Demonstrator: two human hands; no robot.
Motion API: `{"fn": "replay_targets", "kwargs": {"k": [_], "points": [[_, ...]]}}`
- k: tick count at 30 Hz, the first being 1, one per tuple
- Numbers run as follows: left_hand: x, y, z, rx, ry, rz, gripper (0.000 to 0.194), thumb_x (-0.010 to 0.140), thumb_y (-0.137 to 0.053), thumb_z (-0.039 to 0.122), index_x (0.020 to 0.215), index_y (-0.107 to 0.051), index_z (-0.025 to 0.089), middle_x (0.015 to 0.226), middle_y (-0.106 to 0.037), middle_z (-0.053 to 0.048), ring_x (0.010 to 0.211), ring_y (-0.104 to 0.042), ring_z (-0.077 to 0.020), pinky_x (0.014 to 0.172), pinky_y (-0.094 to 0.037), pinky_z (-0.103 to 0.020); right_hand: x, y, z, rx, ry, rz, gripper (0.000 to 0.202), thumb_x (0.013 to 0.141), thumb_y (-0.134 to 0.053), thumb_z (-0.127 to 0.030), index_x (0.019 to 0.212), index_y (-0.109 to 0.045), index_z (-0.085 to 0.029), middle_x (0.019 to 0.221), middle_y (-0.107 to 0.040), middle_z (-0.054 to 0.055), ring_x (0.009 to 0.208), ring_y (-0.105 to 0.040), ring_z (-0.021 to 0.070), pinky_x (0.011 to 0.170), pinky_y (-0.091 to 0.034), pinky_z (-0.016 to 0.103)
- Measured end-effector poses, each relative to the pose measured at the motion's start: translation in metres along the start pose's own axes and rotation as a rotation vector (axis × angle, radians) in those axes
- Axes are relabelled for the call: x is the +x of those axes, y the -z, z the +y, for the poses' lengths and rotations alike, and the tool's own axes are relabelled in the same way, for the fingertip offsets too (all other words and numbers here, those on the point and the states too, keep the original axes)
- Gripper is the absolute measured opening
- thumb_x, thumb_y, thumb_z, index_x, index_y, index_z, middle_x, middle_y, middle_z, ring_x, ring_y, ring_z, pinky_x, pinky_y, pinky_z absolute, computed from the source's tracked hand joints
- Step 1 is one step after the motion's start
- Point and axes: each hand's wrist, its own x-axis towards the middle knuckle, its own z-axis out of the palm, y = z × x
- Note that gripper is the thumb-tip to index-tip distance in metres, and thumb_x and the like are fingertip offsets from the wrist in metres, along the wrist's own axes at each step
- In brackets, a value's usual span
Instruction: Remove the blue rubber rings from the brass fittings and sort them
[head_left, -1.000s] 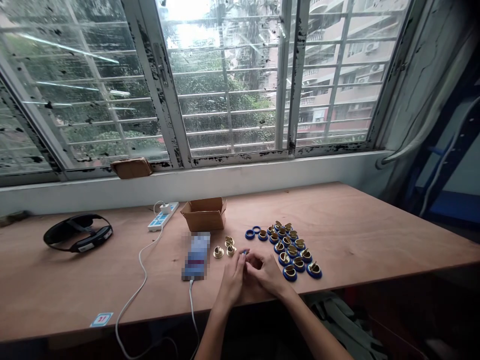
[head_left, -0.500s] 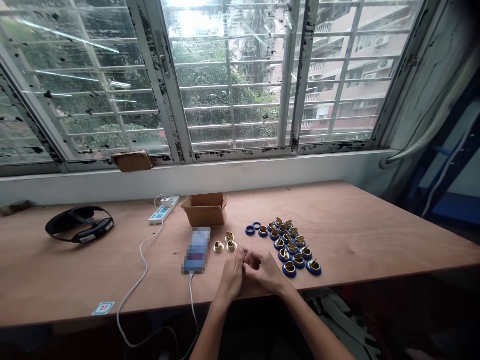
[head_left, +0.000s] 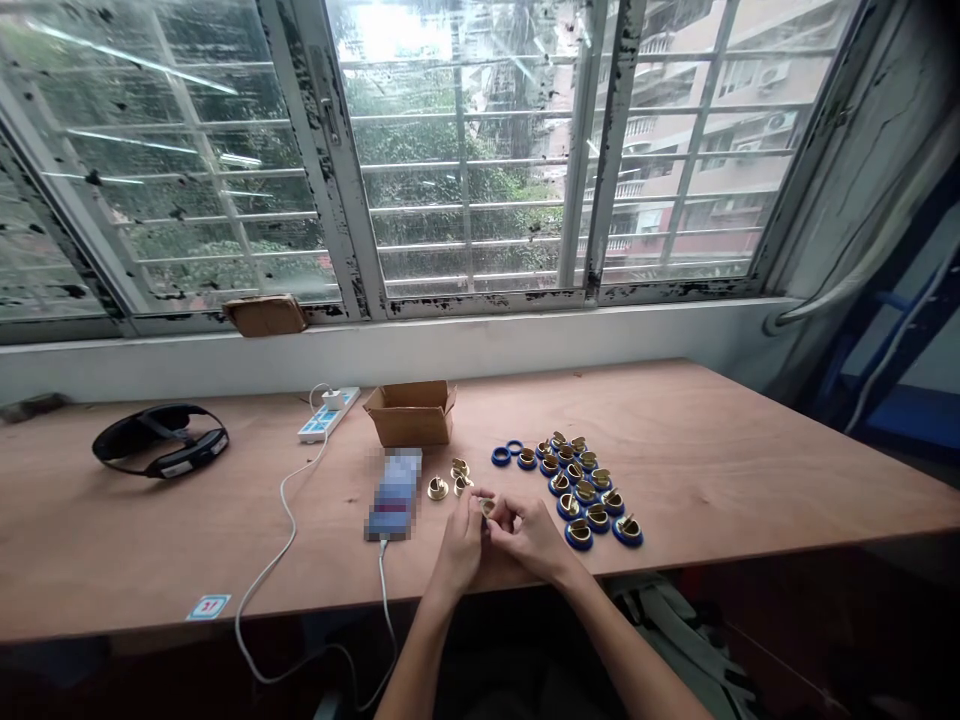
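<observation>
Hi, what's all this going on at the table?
Someone's left hand and right hand are working together on a small piece, mostly hidden by the fingers. To the right stand many gold fittings seated in blue rings; two blue rings lie without fittings. Three bare gold fittings sit left of the hands.

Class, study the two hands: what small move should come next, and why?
Probably a gentle press round the small piece: the left hand and right hand have it at their fingertips, and the gold pieces at right sit in blue rings. Fingers hide how well it fits.
</observation>
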Motion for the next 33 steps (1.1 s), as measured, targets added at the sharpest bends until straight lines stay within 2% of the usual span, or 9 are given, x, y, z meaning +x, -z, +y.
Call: {"fn": "replay_targets", "kwargs": {"k": [3, 6, 9, 13, 18, 23, 26, 29, 33], "points": [[0.002, 0.004, -0.006, -0.052, -0.001, 0.015, 0.041, 0.104, -0.037, 0.050, 0.112, -0.061, 0.018, 0.099, -0.071, -0.007, 0.087, -0.067, -0.0211, 0.083, -0.053, -0.034, 0.001, 0.000, 0.001, -0.064, 0.045, 0.038, 0.011, 0.081, -0.067, -0.019, 0.072, -0.061, -0.018, 0.061, -0.055, -0.004, 0.054, -0.048, 0.0111, 0.053, -0.035, 0.023], [0.004, 0.007, -0.011, -0.099, 0.006, 0.005, 0.040, 0.102, -0.045, 0.050, 0.117, -0.063, 0.018, 0.118, -0.070, -0.011, 0.106, -0.067, -0.0234, 0.093, -0.053, -0.035, 0.003, 0.001, 0.003, -0.064, 0.028, 0.035, 0.009, 0.085, -0.066, -0.024, 0.079, -0.067, -0.018, 0.062, -0.056, -0.003, 0.056, -0.048, 0.0116, 0.055, -0.035, 0.023], [0.005, 0.008, -0.012, -0.095, -0.005, -0.048, 0.038, 0.098, -0.056, 0.047, 0.121, -0.064, 0.017, 0.127, -0.069, -0.013, 0.117, -0.065, -0.0267, 0.097, -0.053, -0.036, 0.005, 0.003, 0.008, 0.003, -0.050, 0.011, 0.024, 0.092, -0.063, -0.036, 0.080, -0.070, -0.017, 0.062, -0.060, -0.001, 0.056, -0.048, 0.0125, 0.054, -0.035, 0.024], [0.002, 0.004, -0.006, 0.022, -0.078, -0.067, 0.032, 0.098, -0.054, 0.036, 0.122, -0.064, 0.018, 0.125, -0.070, -0.012, 0.118, -0.065, -0.0266, 0.102, -0.051, -0.039, 0.007, 0.004, 0.015, 0.034, -0.120, 0.039, 0.036, 0.093, -0.064, -0.046, 0.075, -0.071, -0.016, 0.062, -0.061, 0.000, 0.058, -0.050, 0.0133, 0.054, -0.035, 0.024], [-0.004, -0.001, 0.000, 0.118, -0.117, -0.047, 0.030, 0.097, -0.049, 0.025, 0.124, -0.062, 0.021, 0.124, -0.070, -0.011, 0.107, -0.070, -0.0253, 0.087, -0.058, -0.037, 0.008, 0.001, 0.017, 0.071, -0.143, 0.074, 0.039, 0.092, -0.065, -0.049, 0.073, -0.070, -0.016, 0.064, -0.064, 0.000, 0.059, -0.053, 0.0140, 0.056, -0.038, 0.024], [-0.005, -0.002, -0.004, 0.255, -0.150, 0.020, 0.033, 0.093, -0.048, 0.015, 0.121, -0.063, 0.021, 0.115, -0.073, -0.010, 0.107, -0.069, -0.0270, 0.095, -0.054, -0.042, 0.007, 0.000, 0.018, 0.039, -0.150, 0.080, 0.035, 0.090, -0.068, -0.046, 0.071, -0.067, -0.017, 0.062, -0.064, 0.000, 0.057, -0.054, 0.0143, 0.055, -0.038, 0.025], [-0.003, 0.000, -0.002, 0.222, -0.125, 0.025, 0.029, 0.095, -0.047, 0.019, 0.119, -0.063, 0.020, 0.116, -0.072, -0.011, 0.109, -0.068, -0.0267, 0.096, -0.053, -0.041, 0.007, 0.001, 0.017, 0.053, -0.156, 0.081, 0.033, 0.089, -0.068, -0.045, 0.072, -0.067, -0.016, 0.064, -0.065, 0.001, 0.058, -0.055, 0.0147, 0.055, -0.040, 0.025], [0.000, 0.003, 0.001, 0.110, -0.077, 0.026, 0.028, 0.100, -0.047, 0.032, 0.119, -0.064, 0.019, 0.120, -0.072, -0.011, 0.111, -0.068, -0.0256, 0.097, -0.052, -0.039, 0.007, 0.002, 0.014, 0.071, -0.143, 0.079, 0.029, 0.090, -0.067, -0.042, 0.079, -0.069, -0.016, 0.065, -0.064, 0.001, 0.058, -0.053, 0.0140, 0.054, -0.039, 0.024], [0.003, 0.004, 0.003, 0.085, -0.044, -0.015, 0.032, 0.101, -0.049, 0.046, 0.110, -0.066, 0.020, 0.108, -0.074, -0.008, 0.099, -0.070, -0.0242, 0.089, -0.053, -0.035, 0.005, 0.002, 0.009, 0.039, -0.064, 0.050, 0.020, 0.089, -0.067, -0.036, 0.087, -0.071, -0.017, 0.064, -0.060, -0.001, 0.057, -0.050, 0.0128, 0.053, -0.038, 0.024]]}}
